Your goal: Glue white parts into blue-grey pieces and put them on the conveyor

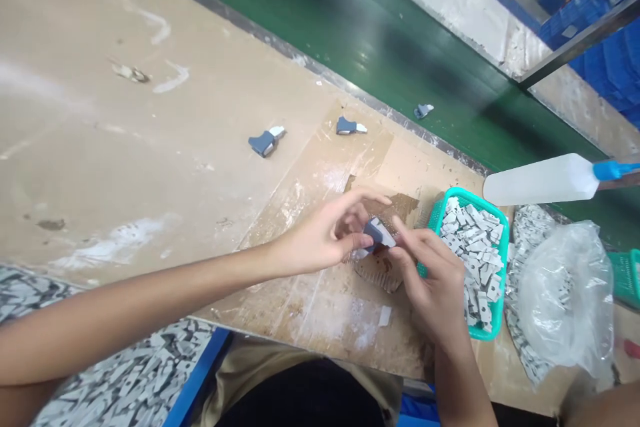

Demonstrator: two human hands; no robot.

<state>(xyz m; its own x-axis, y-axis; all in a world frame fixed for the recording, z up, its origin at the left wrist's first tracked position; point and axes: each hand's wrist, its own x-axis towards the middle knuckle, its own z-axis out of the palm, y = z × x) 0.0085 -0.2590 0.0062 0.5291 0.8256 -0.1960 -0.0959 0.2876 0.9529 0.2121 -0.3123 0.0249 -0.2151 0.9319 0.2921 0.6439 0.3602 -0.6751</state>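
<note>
A small two-tone plastic part (379, 235), dark blue-grey with a white end, sits between my hands. My left hand (323, 233) pinches its blue-grey end, and my right hand (430, 277) grips the white end. Just behind my right hand stands a teal plastic basket (506, 260) heaped with several flat white pieces (473, 247). Further out on the table lie two similar assembled parts (266, 141) (351, 125). A third (423, 110) rests beyond the table edge on the green belt.
Cardboard sheets (320, 193) cover the scuffed table. A white plastic bottle with a blue cap (540, 179) lies to the right, above a clear plastic bag (565, 300) of pieces. A green belt (350, 33) runs along the far edge. More pieces (125, 373) are heaped at lower left.
</note>
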